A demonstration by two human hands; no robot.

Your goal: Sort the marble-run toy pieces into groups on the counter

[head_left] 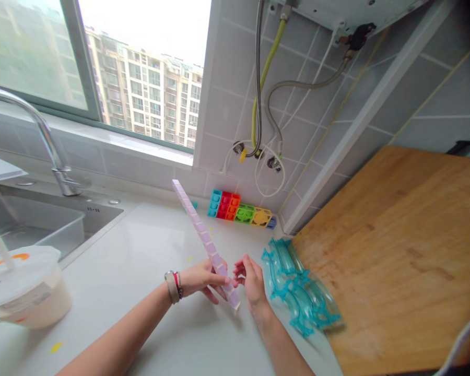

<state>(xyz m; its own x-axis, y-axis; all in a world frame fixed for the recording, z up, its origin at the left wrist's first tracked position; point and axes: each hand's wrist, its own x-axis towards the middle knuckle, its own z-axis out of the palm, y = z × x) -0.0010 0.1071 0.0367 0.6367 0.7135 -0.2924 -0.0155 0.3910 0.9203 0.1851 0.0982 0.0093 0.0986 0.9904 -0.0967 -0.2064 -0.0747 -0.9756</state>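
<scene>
My left hand (207, 279) is closed around the lower part of a long, thin lilac segmented strip (199, 228). The strip tilts up and to the left, with pale lines between its segments. Just right of its lower end is my right hand (253, 282), its fingers loosely curled but apart and nothing visible in them. Its fingertips come close to the strip; whether they touch it I cannot tell. Several clear teal curved track-like pieces (297, 287) lie to the right of that hand. Against the back wall stands a row of coloured plastic blocks (237, 207).
At the left are a steel sink (102, 222), a chrome tap (49, 136) and a lidded drink tub (27, 292) with a straw. A large wooden board (407, 250) leans on the right. Hoses (258, 78) and a loose white cable hang at the back wall.
</scene>
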